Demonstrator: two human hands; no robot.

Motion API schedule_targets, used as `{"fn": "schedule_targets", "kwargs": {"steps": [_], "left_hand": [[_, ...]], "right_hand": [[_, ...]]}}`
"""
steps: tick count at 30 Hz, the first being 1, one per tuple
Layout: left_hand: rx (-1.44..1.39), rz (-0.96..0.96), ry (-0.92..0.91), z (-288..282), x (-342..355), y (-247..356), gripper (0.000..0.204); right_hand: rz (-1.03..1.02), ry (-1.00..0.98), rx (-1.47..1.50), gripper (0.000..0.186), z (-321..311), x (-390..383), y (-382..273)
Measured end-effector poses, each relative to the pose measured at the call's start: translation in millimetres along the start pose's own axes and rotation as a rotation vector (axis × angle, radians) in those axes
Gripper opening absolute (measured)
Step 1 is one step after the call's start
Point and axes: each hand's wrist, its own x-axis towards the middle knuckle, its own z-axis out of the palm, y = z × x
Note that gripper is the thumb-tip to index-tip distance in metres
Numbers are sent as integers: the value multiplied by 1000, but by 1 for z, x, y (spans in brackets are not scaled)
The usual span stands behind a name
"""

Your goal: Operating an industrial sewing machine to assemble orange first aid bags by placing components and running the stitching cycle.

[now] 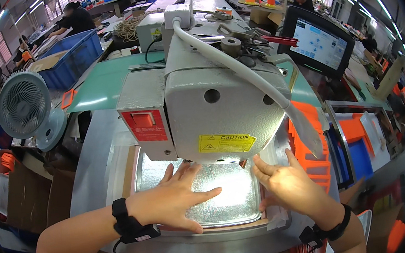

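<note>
A shiny silver rectangular sheet with rounded corners lies under the head of a grey industrial sewing machine. My left hand rests on the left part of it, palm down with fingers spread. At the sheet's right edge is my right hand, its fingers apart and mostly stretched out, with nothing visible held in them. The left fingertips reach close to the machine head, which hides the far part of the sheet. Lamplight glares off the sheet between my hands.
A red switch sits on the machine's left box. Orange cut pieces lie to the right, below a control screen. At left stand a fan and a blue crate. Several people work farther off.
</note>
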Motion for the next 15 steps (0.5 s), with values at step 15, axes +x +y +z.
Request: {"fn": "schedule_targets", "kwargs": {"steps": [15], "left_hand": [[-55,-36,-33,-3,2,4,95]], "right_hand": [[-7,1,119,88,-2,-2,4]]}}
